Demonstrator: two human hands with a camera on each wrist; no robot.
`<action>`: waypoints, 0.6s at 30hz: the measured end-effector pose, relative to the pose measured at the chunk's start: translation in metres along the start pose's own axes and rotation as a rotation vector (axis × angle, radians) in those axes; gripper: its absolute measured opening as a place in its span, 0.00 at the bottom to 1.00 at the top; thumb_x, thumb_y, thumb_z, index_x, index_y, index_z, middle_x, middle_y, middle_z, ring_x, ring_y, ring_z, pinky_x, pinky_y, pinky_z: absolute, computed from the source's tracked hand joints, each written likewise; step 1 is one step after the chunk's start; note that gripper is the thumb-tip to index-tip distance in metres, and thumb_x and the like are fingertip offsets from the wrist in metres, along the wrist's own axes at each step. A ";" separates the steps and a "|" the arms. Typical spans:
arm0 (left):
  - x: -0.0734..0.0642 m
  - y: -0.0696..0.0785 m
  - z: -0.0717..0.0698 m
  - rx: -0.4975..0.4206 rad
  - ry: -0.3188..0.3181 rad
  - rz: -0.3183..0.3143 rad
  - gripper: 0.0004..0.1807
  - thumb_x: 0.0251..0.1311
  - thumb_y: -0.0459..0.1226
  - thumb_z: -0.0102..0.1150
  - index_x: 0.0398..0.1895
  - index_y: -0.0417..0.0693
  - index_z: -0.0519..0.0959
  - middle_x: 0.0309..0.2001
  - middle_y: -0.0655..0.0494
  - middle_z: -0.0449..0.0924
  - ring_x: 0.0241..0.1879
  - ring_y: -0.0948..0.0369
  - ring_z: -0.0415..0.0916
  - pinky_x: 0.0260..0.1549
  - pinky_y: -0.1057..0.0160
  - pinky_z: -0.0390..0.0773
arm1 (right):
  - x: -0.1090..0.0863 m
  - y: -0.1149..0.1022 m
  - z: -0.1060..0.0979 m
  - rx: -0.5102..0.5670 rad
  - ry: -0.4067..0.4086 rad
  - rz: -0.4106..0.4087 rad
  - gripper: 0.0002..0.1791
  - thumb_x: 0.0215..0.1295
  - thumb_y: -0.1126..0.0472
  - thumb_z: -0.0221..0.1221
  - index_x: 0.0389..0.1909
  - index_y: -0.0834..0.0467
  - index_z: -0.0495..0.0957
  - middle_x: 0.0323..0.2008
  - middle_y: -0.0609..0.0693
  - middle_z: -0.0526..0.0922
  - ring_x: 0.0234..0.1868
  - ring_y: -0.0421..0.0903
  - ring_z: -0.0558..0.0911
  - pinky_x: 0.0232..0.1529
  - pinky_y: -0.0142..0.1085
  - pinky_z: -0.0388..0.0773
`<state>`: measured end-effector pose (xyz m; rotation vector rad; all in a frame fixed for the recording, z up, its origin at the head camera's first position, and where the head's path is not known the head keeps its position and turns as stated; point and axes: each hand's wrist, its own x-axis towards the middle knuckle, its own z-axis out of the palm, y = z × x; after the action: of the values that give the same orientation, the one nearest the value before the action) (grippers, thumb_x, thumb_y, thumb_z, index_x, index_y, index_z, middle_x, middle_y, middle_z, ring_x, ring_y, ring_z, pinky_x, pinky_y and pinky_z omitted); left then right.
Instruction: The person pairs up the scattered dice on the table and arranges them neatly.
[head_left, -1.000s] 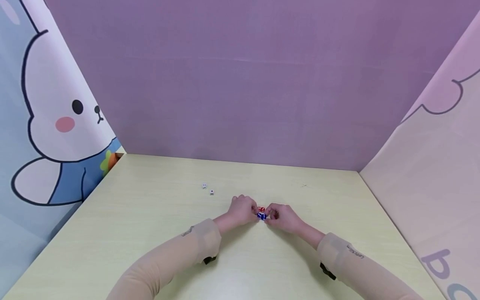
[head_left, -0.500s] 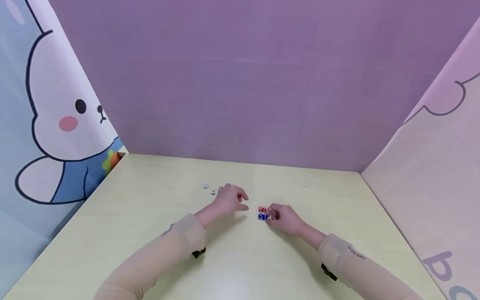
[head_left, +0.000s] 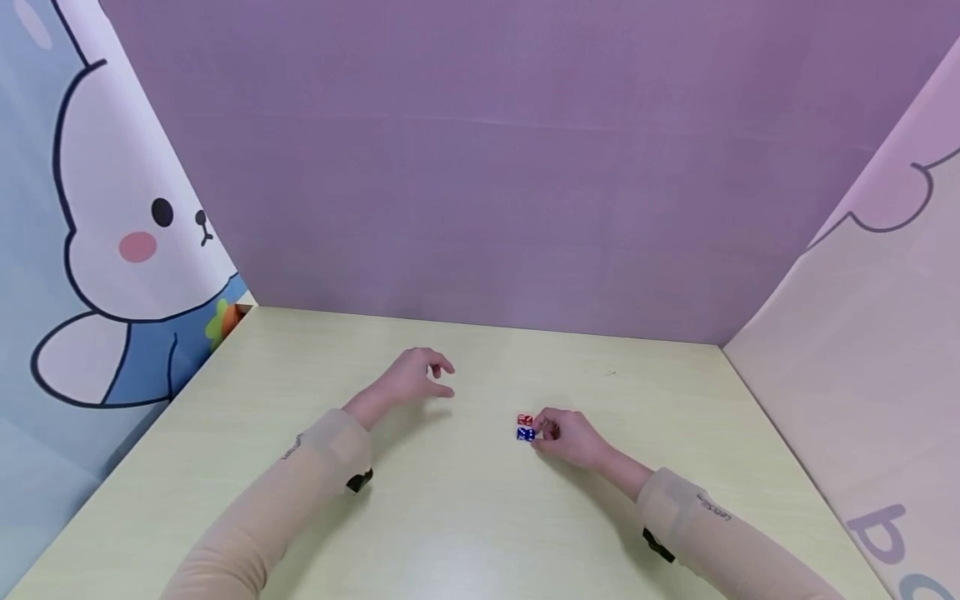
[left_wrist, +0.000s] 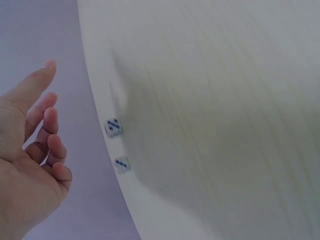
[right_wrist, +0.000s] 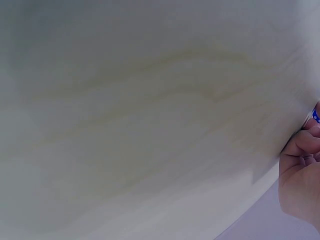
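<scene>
Two red dice (head_left: 525, 419) and two blue dice (head_left: 526, 434) sit together in two rows, red behind blue. At their right end my right hand (head_left: 570, 437) rests on the table, with thumb and forefinger at the right-hand blue die. A bit of blue die (right_wrist: 316, 116) shows by its fingertips in the right wrist view. My left hand (head_left: 408, 377) hovers farther left, fingers spread from the thumb, holding nothing. Two white dice (left_wrist: 118, 145) lie on the table near it in the left wrist view; the hand hides them in the head view.
The pale wooden table (head_left: 450, 517) ends at a purple backdrop (head_left: 480, 167). Printed cloths stand along both sides, with a cartoon rabbit (head_left: 142, 183) on the left. A small dark mark (head_left: 611, 372) shows on the table at the back right.
My left hand has let go of the red and blue dice and moved left and back, over the white dice. The right hand has stayed at the group's right end.
</scene>
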<state>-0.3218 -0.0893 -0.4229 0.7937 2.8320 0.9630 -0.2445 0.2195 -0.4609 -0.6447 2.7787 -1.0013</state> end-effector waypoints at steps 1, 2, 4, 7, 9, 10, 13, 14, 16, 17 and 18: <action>-0.001 -0.004 -0.001 0.011 0.003 -0.004 0.21 0.46 0.41 0.72 0.45 0.43 0.82 0.34 0.48 0.78 0.32 0.58 0.68 0.37 0.60 0.68 | 0.000 0.000 0.000 0.000 0.001 -0.001 0.08 0.56 0.64 0.65 0.36 0.57 0.77 0.21 0.43 0.73 0.23 0.37 0.68 0.25 0.28 0.68; -0.001 -0.008 -0.002 0.026 0.012 -0.007 0.21 0.46 0.40 0.72 0.44 0.43 0.82 0.33 0.49 0.77 0.32 0.59 0.68 0.37 0.60 0.68 | 0.000 0.000 0.000 0.001 0.001 0.001 0.08 0.56 0.64 0.65 0.36 0.57 0.77 0.21 0.43 0.73 0.23 0.37 0.68 0.25 0.28 0.68; -0.002 -0.015 -0.003 0.057 0.025 -0.017 0.20 0.45 0.39 0.73 0.43 0.43 0.83 0.30 0.51 0.76 0.31 0.59 0.68 0.37 0.60 0.68 | 0.000 0.000 0.000 0.002 0.000 0.003 0.08 0.56 0.64 0.65 0.36 0.57 0.77 0.21 0.43 0.73 0.23 0.37 0.68 0.25 0.28 0.68; -0.005 -0.021 -0.003 0.108 0.043 -0.025 0.18 0.44 0.38 0.73 0.40 0.43 0.83 0.27 0.55 0.74 0.30 0.59 0.67 0.36 0.61 0.67 | 0.000 0.000 0.000 -0.003 -0.001 0.011 0.08 0.56 0.64 0.65 0.35 0.57 0.77 0.21 0.43 0.73 0.23 0.37 0.68 0.25 0.28 0.68; -0.006 -0.024 -0.003 0.141 0.051 -0.024 0.17 0.44 0.38 0.73 0.39 0.43 0.84 0.25 0.56 0.73 0.30 0.59 0.67 0.36 0.61 0.67 | 0.000 -0.001 0.000 -0.005 -0.003 0.015 0.08 0.55 0.64 0.65 0.35 0.56 0.77 0.21 0.43 0.73 0.23 0.37 0.68 0.25 0.28 0.68; -0.007 -0.024 -0.003 0.152 0.054 -0.029 0.16 0.44 0.38 0.73 0.38 0.43 0.84 0.25 0.56 0.73 0.30 0.59 0.66 0.36 0.60 0.67 | 0.000 -0.001 0.000 -0.006 -0.002 0.015 0.08 0.55 0.64 0.65 0.35 0.56 0.77 0.21 0.43 0.73 0.23 0.37 0.69 0.25 0.28 0.68; -0.009 -0.025 -0.004 0.177 0.062 -0.038 0.15 0.44 0.38 0.73 0.37 0.44 0.84 0.25 0.56 0.74 0.31 0.58 0.67 0.37 0.59 0.67 | 0.000 -0.002 -0.001 -0.004 0.001 0.016 0.08 0.55 0.64 0.65 0.35 0.56 0.77 0.21 0.43 0.73 0.23 0.37 0.69 0.25 0.28 0.68; -0.009 -0.025 -0.004 0.186 0.067 -0.044 0.15 0.44 0.38 0.73 0.37 0.44 0.84 0.25 0.56 0.75 0.31 0.58 0.67 0.37 0.59 0.67 | 0.000 -0.002 -0.001 -0.003 0.002 0.015 0.08 0.55 0.64 0.65 0.35 0.56 0.77 0.21 0.43 0.73 0.23 0.37 0.69 0.25 0.28 0.68; -0.010 -0.026 -0.004 0.192 0.072 -0.060 0.13 0.44 0.38 0.72 0.35 0.44 0.84 0.25 0.56 0.76 0.31 0.58 0.67 0.37 0.58 0.67 | 0.000 -0.001 -0.001 -0.001 0.002 0.015 0.08 0.55 0.64 0.65 0.35 0.57 0.77 0.21 0.43 0.73 0.23 0.37 0.69 0.25 0.28 0.68; -0.010 -0.027 -0.004 0.196 0.075 -0.063 0.12 0.45 0.38 0.72 0.34 0.45 0.84 0.25 0.56 0.76 0.30 0.58 0.68 0.36 0.59 0.67 | 0.000 -0.001 -0.001 -0.001 0.001 0.014 0.08 0.55 0.64 0.65 0.35 0.56 0.77 0.21 0.43 0.73 0.23 0.37 0.69 0.26 0.28 0.68; -0.009 -0.029 -0.004 0.196 0.076 -0.070 0.11 0.45 0.38 0.72 0.33 0.45 0.85 0.25 0.57 0.76 0.30 0.59 0.68 0.36 0.59 0.67 | 0.000 -0.001 -0.001 -0.001 0.000 0.013 0.08 0.55 0.64 0.65 0.35 0.56 0.77 0.21 0.42 0.73 0.23 0.37 0.69 0.26 0.28 0.68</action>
<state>-0.3276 -0.1153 -0.4376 0.6816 3.0332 0.7297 -0.2441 0.2195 -0.4595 -0.6255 2.7805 -0.9975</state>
